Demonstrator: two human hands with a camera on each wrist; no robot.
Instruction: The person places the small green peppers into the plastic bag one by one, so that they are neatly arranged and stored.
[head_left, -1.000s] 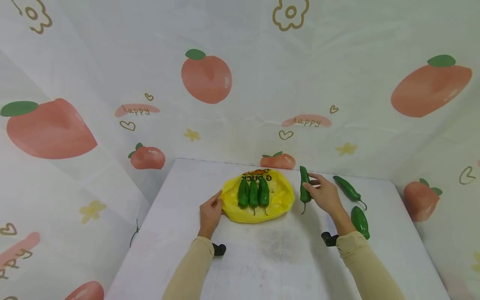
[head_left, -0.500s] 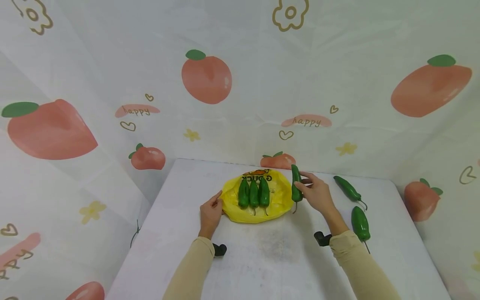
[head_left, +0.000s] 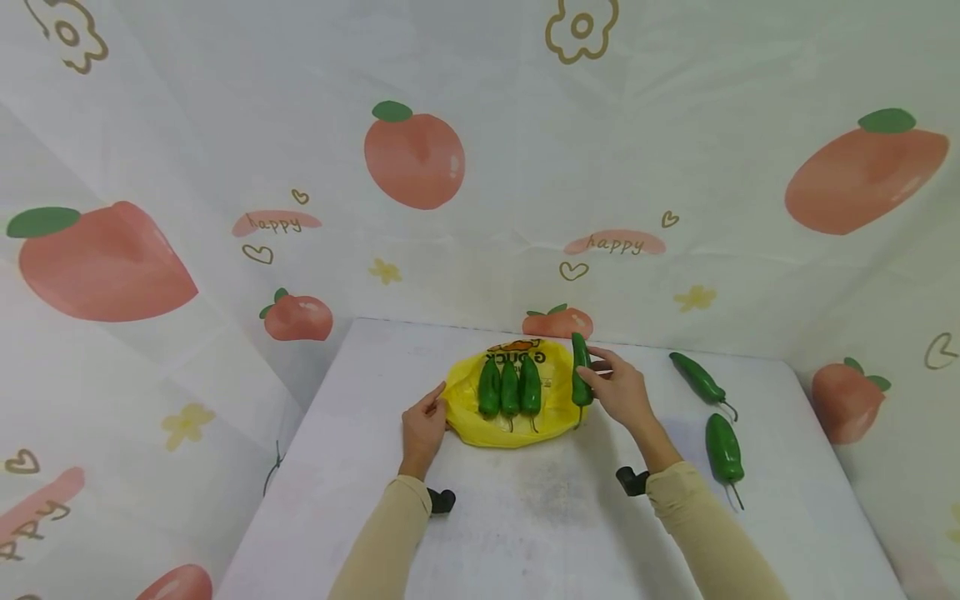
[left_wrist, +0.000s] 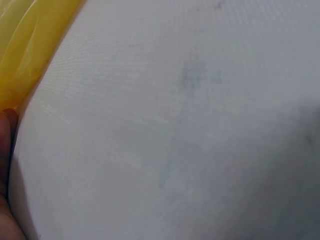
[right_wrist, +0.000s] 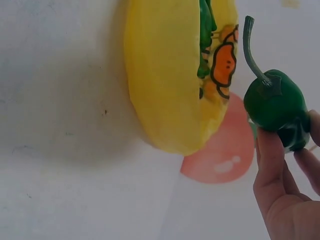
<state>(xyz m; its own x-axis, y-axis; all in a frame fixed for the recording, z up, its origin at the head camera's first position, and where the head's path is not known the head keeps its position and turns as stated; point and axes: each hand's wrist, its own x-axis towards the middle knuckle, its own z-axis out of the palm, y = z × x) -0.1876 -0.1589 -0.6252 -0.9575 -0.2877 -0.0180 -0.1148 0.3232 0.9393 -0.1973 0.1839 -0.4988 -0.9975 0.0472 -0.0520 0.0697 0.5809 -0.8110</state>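
Between the fingers and thumb of my right hand is a green chili pepper, held near-upright at the right rim of a yellow plastic bag. Its stem points toward the camera in the right wrist view, where the pepper is apart from the bag. My left hand pinches the bag's left edge; the left wrist view catches only some fingers at the yellow plastic. Inside the bag three green peppers lie side by side, stems toward me.
Two more green peppers lie on the white table at the right: one farther back, one closer. A fruit-printed backdrop rises behind the table and along both sides.
My right hand has moved left with its pepper, from beside the bag to over its right rim. The left hand stays at the bag's edge.
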